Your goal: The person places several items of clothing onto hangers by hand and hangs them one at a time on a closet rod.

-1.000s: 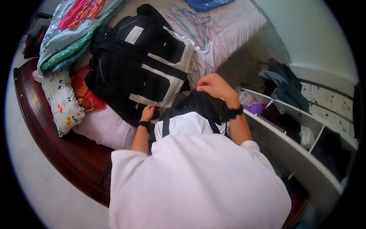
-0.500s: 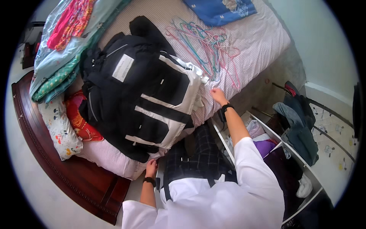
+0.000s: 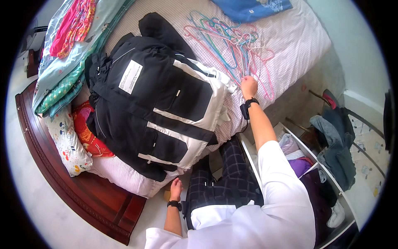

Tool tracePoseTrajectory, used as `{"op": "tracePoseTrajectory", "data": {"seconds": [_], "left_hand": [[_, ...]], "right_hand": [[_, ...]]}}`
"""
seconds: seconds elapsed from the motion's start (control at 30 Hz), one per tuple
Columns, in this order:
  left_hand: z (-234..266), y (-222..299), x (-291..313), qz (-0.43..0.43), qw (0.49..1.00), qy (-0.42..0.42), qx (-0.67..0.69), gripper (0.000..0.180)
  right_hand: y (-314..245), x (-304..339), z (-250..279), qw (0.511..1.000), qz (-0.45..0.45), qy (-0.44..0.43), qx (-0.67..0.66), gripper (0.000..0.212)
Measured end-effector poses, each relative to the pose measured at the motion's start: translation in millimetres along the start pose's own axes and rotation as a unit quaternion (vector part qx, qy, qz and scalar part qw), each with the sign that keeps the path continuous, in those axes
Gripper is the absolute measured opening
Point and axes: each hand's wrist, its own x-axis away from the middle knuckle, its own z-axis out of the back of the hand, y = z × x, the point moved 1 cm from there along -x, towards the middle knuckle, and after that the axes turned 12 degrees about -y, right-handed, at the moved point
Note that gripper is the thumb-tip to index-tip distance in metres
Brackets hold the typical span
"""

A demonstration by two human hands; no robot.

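Observation:
A tangle of thin clothes hangers (image 3: pixel 232 45) in pink, teal and white lies on the bed. At its near end my right hand (image 3: pixel 248 86) is closed on a clothes hanger; the fingers partly hide the grip. To the left of this hand a black jacket with pale panels (image 3: pixel 166 99) lies spread out, a white label on it and pale cloth showing from under its edge. Beside the bed's near edge, below the jacket, my left hand (image 3: pixel 176 190) hangs with curled fingers and nothing visible in them. Both wrists wear black bands.
The bed (image 3: pixel 290 54) has a dark wooden headboard (image 3: pixel 78 186) at left, with pillows (image 3: pixel 68 145) and folded bedding (image 3: pixel 62 79). Blue cloth (image 3: pixel 253 9) lies at the far side. To my right stands an open drawer (image 3: pixel 327 176) of clothes, with garments (image 3: pixel 331 141) heaped beyond it.
My right hand has moved up and right, from beside the jacket to the hangers, and has taken hold there. My left hand has dropped away from the jacket's lower edge.

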Motion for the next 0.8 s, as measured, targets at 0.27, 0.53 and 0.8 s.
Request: {"op": "tracePoseTrajectory", "data": {"seconds": [0.27,0.53,0.8], "left_hand": [[-22.0,75.3,-48.4,-0.086,0.944,-0.106,0.300,0.062],[-2.9,95.1,-21.0,-0.179,0.946,-0.040,0.267,0.044],[35.5,50.9,44.3,-0.236,0.902,-0.058,0.358,0.042]], "right_hand": [[13.3,71.7,31.9,0.986,0.053,0.076,-0.138,0.015],[-77.0,129.8,121.0,0.966,0.101,0.086,-0.221,0.014],[-141.3,191.6,164.3,0.895,0.211,-0.005,-0.392,0.014]]}}
